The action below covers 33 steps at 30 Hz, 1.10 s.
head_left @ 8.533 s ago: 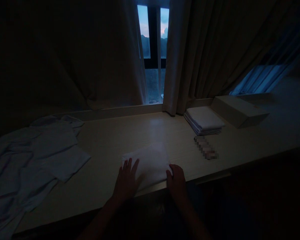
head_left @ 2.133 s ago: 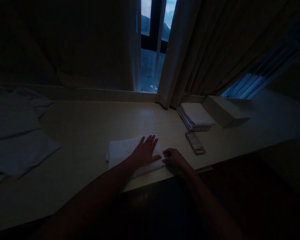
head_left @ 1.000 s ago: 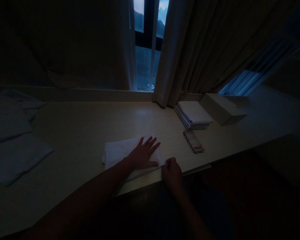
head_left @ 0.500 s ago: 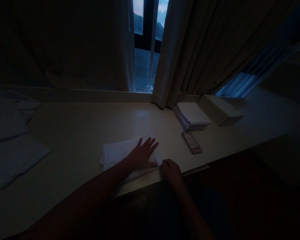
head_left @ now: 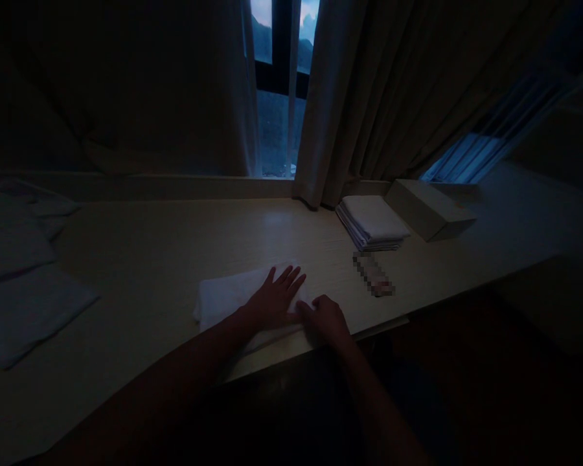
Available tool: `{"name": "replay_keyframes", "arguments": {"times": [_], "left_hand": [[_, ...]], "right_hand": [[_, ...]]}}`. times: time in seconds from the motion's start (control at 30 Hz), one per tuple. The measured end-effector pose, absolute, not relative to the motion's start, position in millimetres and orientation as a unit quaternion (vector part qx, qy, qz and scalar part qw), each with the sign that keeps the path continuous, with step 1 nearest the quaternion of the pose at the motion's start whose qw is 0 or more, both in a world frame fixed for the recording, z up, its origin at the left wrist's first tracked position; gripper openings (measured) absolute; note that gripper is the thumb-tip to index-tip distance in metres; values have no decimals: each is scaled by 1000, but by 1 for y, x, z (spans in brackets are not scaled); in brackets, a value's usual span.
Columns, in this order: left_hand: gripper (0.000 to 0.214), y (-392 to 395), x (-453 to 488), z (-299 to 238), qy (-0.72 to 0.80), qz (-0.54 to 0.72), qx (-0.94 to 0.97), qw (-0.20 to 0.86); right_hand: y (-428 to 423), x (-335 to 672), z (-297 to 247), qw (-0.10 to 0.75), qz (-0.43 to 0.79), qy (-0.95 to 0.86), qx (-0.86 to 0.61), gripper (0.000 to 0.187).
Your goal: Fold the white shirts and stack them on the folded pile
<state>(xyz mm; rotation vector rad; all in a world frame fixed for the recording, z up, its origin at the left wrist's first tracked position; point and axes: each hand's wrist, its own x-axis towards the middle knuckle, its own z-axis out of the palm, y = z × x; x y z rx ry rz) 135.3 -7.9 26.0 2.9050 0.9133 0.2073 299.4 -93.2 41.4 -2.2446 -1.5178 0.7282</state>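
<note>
A folded white cloth point(head_left: 228, 292) lies near the front edge of the pale table. Flat on its right half rests my left hand point(head_left: 274, 299), fingers spread. My right hand point(head_left: 328, 320) is at the cloth's right end, close beside my left thumb. Its thumb reaches left over the cloth, apart from the index finger, while the other fingers are mostly hidden. The dim light blurs where the cloth's edge meets this hand.
A neat stack of folded white cloths point(head_left: 374, 219) stands at the back right, beside a box point(head_left: 430, 210). A pixelated oblong item point(head_left: 373, 274) lies in front of the stack. More loose white cloths point(head_left: 29, 304) spread on the left. Curtains point(head_left: 340, 116) hang behind the table point(head_left: 150, 252).
My right hand has moved slightly left and up from the cloth's right corner, and its thumb now stands apart from the index finger. My left hand stays flat on the cloth.
</note>
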Motion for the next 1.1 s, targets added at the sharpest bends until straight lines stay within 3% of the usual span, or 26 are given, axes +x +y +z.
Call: {"name": "replay_keyframes", "arguments": {"times": [0.1,0.33,0.53,0.8,1.1], "left_hand": [[93,-8,135,26,298,72,951,43],[98,-7,136,25,294,68,952,44],[99,-8,136,25,292,69,953,49],[96,-8,134,28,285,68,955,39],[85,-30,118,31,407,109,906,-44]], "right_hand": [[-82,299,42,153,262,-539,-786,49],[-83,291,26,229,217,-514,-798,28],[-78,295,23,228,240,-532,-779,44],[-80,281,25,216,179,-545,-790,29],[-90,276,28,223,169,-557,-782,42]]}}
